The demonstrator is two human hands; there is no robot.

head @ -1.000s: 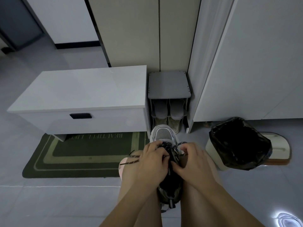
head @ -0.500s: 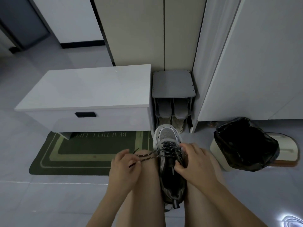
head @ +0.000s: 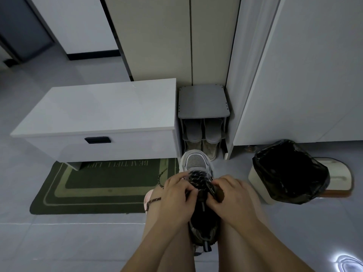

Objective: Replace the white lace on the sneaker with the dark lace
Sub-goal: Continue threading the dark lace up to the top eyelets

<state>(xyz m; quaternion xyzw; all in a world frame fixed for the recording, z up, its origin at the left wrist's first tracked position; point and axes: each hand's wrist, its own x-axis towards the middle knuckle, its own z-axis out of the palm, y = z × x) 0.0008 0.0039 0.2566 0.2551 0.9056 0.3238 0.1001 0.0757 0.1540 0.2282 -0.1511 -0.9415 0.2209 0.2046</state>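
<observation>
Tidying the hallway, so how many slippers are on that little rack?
4. Two grey slippers sit side by side on the upper shelf; two beige slippers sit below them. The rack top hides the shelf backs, so more may be hidden.

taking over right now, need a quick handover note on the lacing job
Left hand: fingers curled on the dark lace at the eyelets.
Right hand: grips the sneaker at its lacing.
Sneaker sits between the legs, toe away.
Done: dark lace crosses the front eyelets; no white lace in view.
Left: thread the upper eyelets; a loose end trails out beside the left hand.
</observation>
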